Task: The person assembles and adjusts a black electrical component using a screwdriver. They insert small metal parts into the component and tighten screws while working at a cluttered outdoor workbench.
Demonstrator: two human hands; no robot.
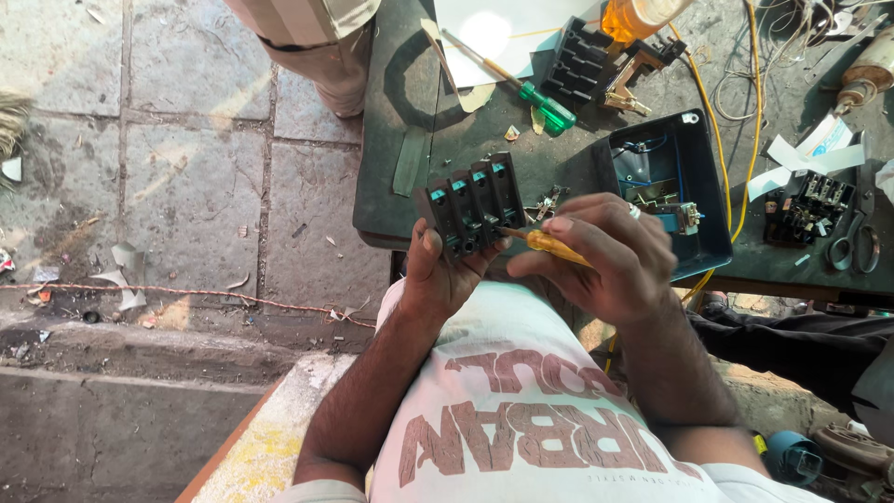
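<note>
My left hand [438, 275] grips a black terminal block [472, 205] with several teal inserts, holding it tilted above the edge of the dark workbench [391, 200]. My right hand [605, 251] is closed around a small yellow-handled screwdriver [549, 245]. Its tip touches the lower face of the block. A ring shows on one finger of my right hand.
On the bench lie an open blue switch box [694, 168], a green-handled screwdriver [535, 101], another black block [579, 61], white paper [507, 28], yellow wire [722, 140], scissors [855, 247] and a small black part [805, 207]. Another person's legs [321, 47] stand at the bench's far-left corner.
</note>
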